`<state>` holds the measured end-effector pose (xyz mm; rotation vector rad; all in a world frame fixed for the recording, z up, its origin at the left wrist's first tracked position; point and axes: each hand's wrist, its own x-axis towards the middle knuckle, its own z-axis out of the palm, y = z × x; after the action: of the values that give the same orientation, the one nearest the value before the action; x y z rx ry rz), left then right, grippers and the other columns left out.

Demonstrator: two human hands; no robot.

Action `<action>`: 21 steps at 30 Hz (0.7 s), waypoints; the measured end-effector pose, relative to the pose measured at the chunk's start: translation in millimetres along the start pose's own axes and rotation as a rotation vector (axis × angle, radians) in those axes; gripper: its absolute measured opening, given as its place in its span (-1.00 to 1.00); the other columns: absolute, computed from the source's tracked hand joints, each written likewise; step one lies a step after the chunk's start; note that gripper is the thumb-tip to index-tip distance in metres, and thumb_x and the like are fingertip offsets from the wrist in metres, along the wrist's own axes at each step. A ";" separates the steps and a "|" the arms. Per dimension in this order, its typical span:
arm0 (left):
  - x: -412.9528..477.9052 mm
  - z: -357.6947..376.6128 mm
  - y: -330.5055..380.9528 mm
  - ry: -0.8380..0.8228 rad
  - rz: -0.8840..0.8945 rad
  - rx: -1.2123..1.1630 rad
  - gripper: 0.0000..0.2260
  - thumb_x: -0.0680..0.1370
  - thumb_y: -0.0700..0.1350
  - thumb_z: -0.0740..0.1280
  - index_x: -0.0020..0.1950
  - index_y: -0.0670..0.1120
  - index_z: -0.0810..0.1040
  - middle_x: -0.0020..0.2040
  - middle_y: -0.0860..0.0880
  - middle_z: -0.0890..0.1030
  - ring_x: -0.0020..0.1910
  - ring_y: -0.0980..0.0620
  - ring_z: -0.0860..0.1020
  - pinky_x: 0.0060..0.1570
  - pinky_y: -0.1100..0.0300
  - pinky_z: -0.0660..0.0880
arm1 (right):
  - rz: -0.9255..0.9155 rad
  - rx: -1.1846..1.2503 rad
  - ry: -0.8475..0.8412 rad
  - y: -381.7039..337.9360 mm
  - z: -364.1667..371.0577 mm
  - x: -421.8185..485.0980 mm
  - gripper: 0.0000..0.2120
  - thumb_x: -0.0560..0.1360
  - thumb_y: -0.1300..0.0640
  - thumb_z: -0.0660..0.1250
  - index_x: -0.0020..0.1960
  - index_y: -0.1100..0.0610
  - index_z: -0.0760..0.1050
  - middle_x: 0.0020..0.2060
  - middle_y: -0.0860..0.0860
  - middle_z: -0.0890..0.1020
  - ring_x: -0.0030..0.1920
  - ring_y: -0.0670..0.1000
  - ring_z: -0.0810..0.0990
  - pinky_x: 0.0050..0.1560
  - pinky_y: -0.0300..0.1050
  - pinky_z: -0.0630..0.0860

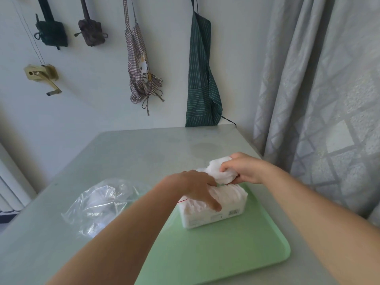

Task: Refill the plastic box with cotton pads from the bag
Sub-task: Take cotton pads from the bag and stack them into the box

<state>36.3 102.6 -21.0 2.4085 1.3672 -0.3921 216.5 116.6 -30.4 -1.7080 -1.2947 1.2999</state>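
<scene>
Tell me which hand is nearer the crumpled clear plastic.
Left. The left hand holds the cotton pad pack beside the clear plastic; the right hand pinches pads farther right.

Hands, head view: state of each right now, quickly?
Left hand: grips the white plastic-wrapped pack of cotton pads.
Right hand: pinches a white fluffy bunch of cotton pads.
</scene>
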 end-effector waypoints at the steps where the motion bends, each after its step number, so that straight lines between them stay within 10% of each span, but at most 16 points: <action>1: -0.9 -0.1 -1.0 0.001 0.002 0.002 -0.26 0.26 0.42 0.41 0.39 0.27 0.35 0.29 0.13 0.46 0.23 -0.03 0.46 0.22 -0.03 0.44 | -0.007 -0.068 -0.002 -0.2 0.6 0.3 -0.73 0.43 0.29 0.37 0.12 0.28 0.46 0.00 0.21 0.56 -0.09 0.16 0.62 -0.12 -0.01 0.64; 14: -7.4 4.8 -9.0 0.028 0.006 -0.030 -0.32 0.32 0.37 0.41 0.40 0.26 0.34 0.32 0.10 0.47 0.25 -0.03 0.46 0.18 0.03 0.42 | -0.057 -0.581 0.018 -13.6 16.4 -14.7 -0.72 0.31 0.24 0.38 0.01 0.10 0.63 -0.11 0.10 0.62 -0.18 0.06 0.60 -0.24 -0.14 0.60; 21: -7.7 7.6 -5.3 0.047 0.044 -0.030 -0.42 0.36 0.31 0.42 0.34 0.22 0.42 0.17 0.14 0.54 0.15 0.01 0.53 0.00 0.11 0.41 | -0.075 -1.035 0.271 -15.6 45.8 -15.0 -0.74 0.39 0.21 0.43 -0.27 0.15 0.33 -0.26 0.07 0.48 -0.38 0.02 0.44 -0.45 -0.18 0.33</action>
<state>27.3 96.1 -25.6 2.4336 1.3281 -0.3032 167.6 103.9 -26.2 -2.3324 -1.9957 0.2678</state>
